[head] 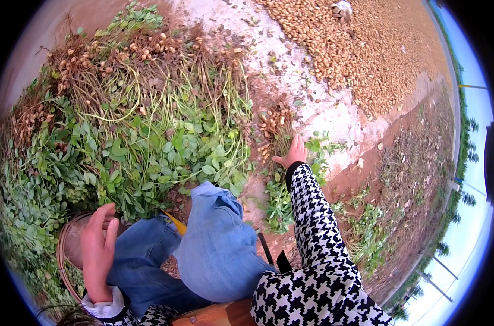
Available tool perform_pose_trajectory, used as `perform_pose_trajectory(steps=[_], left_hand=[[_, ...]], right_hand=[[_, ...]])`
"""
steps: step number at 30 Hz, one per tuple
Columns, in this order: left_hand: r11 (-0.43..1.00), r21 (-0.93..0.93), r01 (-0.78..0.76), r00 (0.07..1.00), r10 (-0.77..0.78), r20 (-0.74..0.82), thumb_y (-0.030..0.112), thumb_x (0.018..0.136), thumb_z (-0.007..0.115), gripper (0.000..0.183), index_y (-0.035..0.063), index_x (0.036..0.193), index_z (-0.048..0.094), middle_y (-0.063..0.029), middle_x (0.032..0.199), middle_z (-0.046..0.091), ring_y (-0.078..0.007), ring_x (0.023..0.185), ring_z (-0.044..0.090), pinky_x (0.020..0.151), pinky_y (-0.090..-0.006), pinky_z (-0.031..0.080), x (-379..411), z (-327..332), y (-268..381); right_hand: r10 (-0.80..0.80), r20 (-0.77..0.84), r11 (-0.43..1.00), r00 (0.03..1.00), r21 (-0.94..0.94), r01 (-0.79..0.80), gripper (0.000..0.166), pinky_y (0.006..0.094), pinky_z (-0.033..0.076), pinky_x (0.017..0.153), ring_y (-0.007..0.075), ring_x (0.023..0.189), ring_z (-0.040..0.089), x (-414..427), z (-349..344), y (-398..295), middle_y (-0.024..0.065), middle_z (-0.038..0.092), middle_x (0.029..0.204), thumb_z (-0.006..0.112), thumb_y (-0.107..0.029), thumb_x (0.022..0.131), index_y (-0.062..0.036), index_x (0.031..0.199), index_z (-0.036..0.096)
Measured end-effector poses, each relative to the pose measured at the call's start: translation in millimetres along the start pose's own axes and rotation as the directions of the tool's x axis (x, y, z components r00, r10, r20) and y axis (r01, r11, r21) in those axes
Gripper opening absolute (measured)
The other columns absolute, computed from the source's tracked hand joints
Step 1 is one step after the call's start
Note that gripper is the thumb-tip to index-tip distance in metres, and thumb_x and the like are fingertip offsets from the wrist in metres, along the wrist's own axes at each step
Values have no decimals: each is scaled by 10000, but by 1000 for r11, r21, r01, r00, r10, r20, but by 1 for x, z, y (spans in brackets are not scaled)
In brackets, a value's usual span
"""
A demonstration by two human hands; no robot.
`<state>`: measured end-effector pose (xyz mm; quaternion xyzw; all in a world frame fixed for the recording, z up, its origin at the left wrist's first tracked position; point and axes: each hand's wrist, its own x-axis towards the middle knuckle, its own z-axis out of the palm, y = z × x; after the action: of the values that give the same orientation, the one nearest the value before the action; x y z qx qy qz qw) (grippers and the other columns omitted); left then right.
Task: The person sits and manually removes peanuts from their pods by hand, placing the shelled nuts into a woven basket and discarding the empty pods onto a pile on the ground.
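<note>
My right hand [294, 154] reaches forward, palm down, over the stems of a small bunch of peanut plants [276, 124]. Its thumb is spread out to the side, and no grip on the stems shows. Pods hang at the far end of this bunch, and its leaves [280, 203] lie towards me. My left hand [98, 244] hovers above a round, thin-rimmed container [62, 248], fingers curved with a gap to the thumb and nothing seen between them. Ahead of that hand spreads a large heap of uprooted peanut plants [161, 138], roots and pods pointing away from me.
A broad layer of picked peanuts [352, 53] covers the ground at the upper right, with a pale object [342, 9] on it. My jean-clad knees [214, 236] are bent above an orange-brown seat [214, 316]. Loose plants [369, 234] lie on the soil at the right.
</note>
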<state>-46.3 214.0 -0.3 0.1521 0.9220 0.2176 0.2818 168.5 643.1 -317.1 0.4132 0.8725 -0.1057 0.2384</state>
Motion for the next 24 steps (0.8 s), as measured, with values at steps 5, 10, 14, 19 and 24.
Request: perform_pose_trajectory(steps=[5,10,14,19,24], left_hand=[[999,14,51,999,-51,7,75,851,567,275,23,1122,555,-142,944,626,-240,788,617,703,-320,490,1,-1,-1],[999,4,52,999,-52,13,69,847,571,275,27,1118,555,-140,945,625,-247,795,619,705,-328,491,5,-2,9],[999,5,42,999,-42,-13,60,843,572,275,25,1115,552,-143,946,623,-251,805,620,708,-329,491,-4,-1,8],[1000,-21,8,1000,-8,12,56,842,570,270,25,1109,551,-146,942,622,-263,826,618,719,-331,489,-1,-4,16],[1000,-2,3,1000,-3,-23,48,843,561,260,24,1102,554,-150,933,623,-272,822,616,720,-330,487,-7,-2,5]], right_hand=[[185,144,983,972,-22,-184,1088,431,336,1011,241,1220,427,17,8,-17,128,375,1367,798,-442,589,-69,1411,191],[75,1,997,997,20,-75,563,429,439,863,308,960,582,31,-13,-4,182,628,985,714,-382,629,-33,1057,603],[-131,-421,890,897,349,294,418,420,443,799,370,892,549,-4,-50,0,225,593,866,692,-199,663,42,984,574],[178,-117,951,977,275,-141,347,469,473,751,420,836,595,-6,3,23,270,612,874,635,-223,752,11,973,506],[174,42,958,984,225,-179,467,455,471,822,400,941,583,-16,27,5,277,601,958,650,-302,763,-10,1083,477]])
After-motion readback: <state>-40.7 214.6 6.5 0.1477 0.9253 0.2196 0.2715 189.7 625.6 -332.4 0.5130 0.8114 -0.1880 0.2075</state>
